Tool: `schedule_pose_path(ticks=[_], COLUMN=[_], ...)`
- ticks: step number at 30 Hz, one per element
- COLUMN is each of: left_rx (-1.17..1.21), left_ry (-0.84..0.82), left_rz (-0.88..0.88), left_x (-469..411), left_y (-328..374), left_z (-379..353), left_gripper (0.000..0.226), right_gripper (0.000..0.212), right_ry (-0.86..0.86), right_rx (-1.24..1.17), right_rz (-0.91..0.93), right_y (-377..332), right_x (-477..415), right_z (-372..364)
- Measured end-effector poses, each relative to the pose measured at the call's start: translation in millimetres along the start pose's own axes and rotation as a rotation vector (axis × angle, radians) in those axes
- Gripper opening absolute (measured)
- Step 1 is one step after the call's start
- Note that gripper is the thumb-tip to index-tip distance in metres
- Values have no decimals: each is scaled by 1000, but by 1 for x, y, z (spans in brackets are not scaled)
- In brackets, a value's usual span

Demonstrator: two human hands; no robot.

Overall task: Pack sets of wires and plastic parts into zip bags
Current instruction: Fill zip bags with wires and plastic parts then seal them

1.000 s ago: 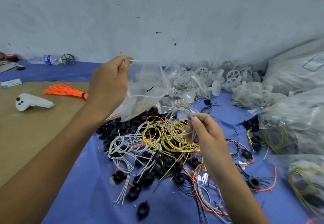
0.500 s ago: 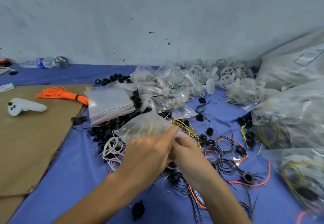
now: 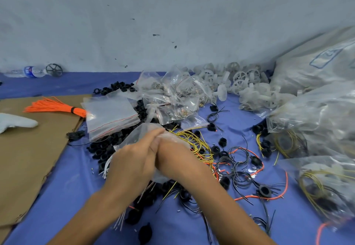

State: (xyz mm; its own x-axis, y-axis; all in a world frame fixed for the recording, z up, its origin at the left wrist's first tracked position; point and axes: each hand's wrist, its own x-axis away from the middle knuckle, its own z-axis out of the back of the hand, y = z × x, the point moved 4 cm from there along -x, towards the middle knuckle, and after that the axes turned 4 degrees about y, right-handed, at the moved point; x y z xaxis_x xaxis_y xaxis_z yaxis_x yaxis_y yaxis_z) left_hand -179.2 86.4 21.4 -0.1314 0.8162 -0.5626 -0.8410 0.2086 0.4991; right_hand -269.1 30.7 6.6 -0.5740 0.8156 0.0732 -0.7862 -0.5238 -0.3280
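Between both hands, low over the pile, sits the zip bag (image 3: 137,134). The left hand (image 3: 132,160), which held it high a second ago, now touches the right hand (image 3: 173,158), and both pinch the bag with curled fingers. Probably the filling or sealing begins; yellow wires (image 3: 194,143) lie just right of them.

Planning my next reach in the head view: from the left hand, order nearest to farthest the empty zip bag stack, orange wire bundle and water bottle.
From the left hand:
1. Empty zip bag stack, just beyond it.
2. Orange wire bundle, further left.
3. Water bottle, far back-left.
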Motion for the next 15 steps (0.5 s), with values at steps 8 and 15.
schedule_pose_path(ticks=[8,15], left_rx=[108,156], left_ry=[17,-34], left_rz=[89,124], left_x=[-16,-2], left_y=[-13,-8], left_z=[4,3], left_gripper=[31,33], right_gripper=[11,31], right_ry=[501,241], right_rx=[-644,188], right_rz=[-50,-406], right_y=[99,215], right_x=[10,-11], right_z=[63,-19])
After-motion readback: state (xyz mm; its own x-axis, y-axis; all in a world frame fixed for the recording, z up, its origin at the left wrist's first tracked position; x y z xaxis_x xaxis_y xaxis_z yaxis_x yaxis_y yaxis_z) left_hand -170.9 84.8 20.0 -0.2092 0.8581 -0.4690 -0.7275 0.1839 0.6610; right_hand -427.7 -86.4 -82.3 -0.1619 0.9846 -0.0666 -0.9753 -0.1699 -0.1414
